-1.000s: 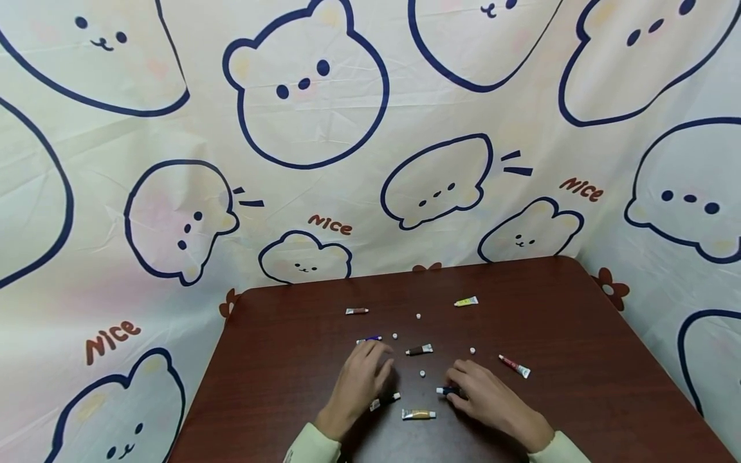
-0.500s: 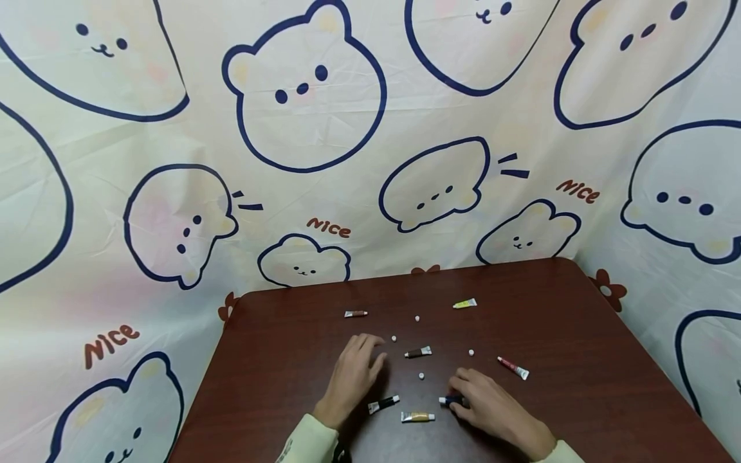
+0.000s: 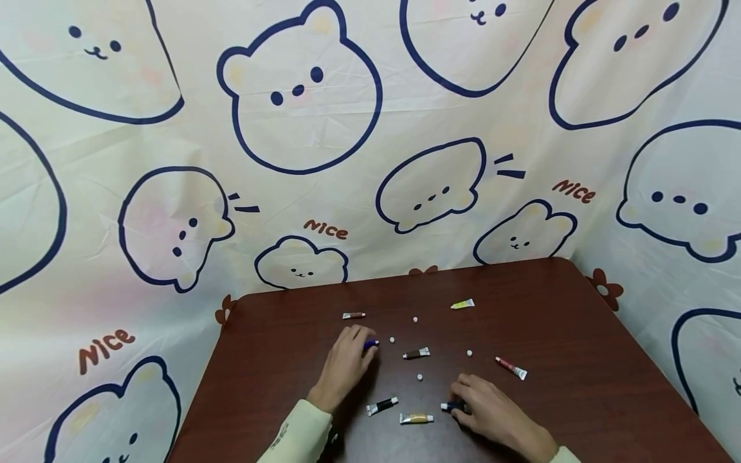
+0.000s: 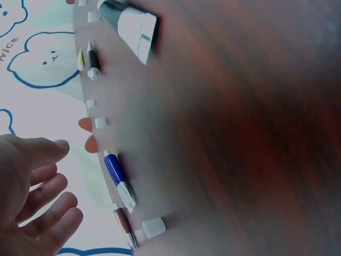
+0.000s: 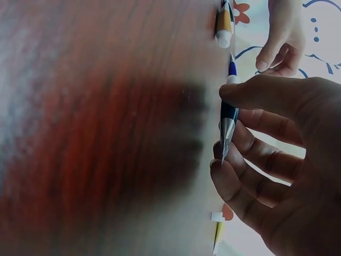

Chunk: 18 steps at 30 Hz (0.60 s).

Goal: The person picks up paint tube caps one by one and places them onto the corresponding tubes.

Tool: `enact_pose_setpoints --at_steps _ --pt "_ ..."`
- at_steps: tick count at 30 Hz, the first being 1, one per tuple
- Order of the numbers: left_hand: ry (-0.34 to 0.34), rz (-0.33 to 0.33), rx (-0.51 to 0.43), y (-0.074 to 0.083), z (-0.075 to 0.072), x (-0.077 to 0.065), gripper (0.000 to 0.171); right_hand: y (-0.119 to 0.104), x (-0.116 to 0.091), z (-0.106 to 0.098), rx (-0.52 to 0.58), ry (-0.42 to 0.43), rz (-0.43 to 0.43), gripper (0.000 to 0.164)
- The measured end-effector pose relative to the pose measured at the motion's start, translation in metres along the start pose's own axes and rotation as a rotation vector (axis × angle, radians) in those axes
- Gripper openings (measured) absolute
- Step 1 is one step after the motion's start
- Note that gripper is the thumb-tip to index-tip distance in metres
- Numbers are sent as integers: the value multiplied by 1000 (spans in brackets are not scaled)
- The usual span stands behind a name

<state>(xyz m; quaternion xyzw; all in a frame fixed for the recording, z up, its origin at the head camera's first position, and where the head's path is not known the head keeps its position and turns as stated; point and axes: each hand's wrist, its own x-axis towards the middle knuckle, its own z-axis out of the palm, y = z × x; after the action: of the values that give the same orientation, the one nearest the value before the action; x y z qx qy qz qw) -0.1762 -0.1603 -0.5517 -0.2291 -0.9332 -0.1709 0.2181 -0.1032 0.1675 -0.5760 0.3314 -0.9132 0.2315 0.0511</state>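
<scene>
The left hand (image 3: 344, 366) is hanging over the counter (image 3: 278, 360), thumb and loosely bent fingers spreading apart. A brown tube (image 3: 354, 316) is lying beyond its fingertips. The purple tube (image 3: 371, 344) is lying just to the right of those fingertips, which are partly covering it from the head camera; in the left wrist view a gap is showing between it and the fingers. A black tube (image 3: 382, 406) is slanting on the near right side of the left hand. A white cap (image 3: 392, 339) is sitting near the purple tube, a second cap (image 3: 415, 319) farther off. Between the hands, a gold tube (image 3: 416, 418) is lying nearest the person, with a dark brown tube (image 3: 416, 353) and a third cap (image 3: 419, 377) lying beyond it. The dark blue tube (image 5: 228, 114) is sitting in the right hand (image 3: 486, 405), which is pinching it between thumb and fingers, its white-tipped end pointing left. Beyond the right hand, a yellow tube (image 3: 462, 304) is lying well away and a fourth cap (image 3: 469, 353) nearer. A red tube (image 3: 511, 368) is slanting beyond the right hand, to its right.
</scene>
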Motion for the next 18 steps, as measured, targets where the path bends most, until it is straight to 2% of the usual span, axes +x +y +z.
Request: enact_pose_setpoints --at_steps 10,18 --pt "-59 -39 5 -8 4 3 31 0 -2 2 22 -26 25 24" --pt "-82 -46 25 -13 6 8 32 -1 -3 1 -8 -32 20 25"
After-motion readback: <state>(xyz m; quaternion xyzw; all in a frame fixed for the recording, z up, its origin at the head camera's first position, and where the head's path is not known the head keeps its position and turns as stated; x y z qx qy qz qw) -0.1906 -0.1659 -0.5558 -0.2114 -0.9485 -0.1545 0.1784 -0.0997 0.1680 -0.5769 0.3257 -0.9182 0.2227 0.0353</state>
